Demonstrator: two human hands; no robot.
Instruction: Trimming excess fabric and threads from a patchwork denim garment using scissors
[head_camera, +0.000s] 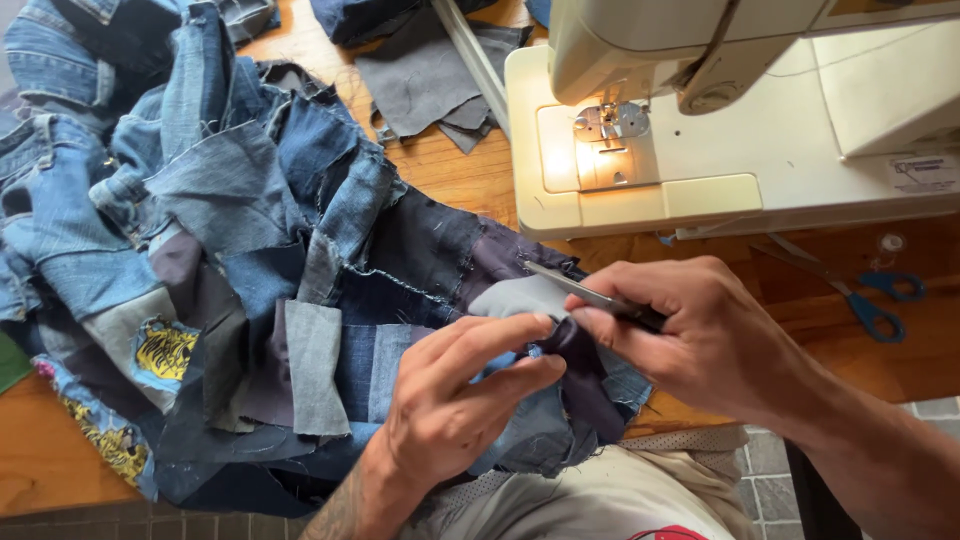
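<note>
Dark fabric scrap (572, 340), pinched in left hand (460, 400) fingertips; right hand (700, 335) grips small scissors (590, 295), blades pointing up-left, touching scrap between both hands.

White sewing machine (760, 120) sits at 1 o'clock on the wooden table (450, 175), its lit needle plate (612, 140) near 12 o'clock. Blue-handled scissors (870, 300) lie at 3 o'clock, just below the machine base, with a small clear bobbin (890, 242) just above them. Grey fabric scraps (425, 75) are piled at 11 o'clock, blue jeans (60, 70) heaped at 10 o'clock, and a yellow printed patch (165, 348) shows at 8 o'clock.
</note>
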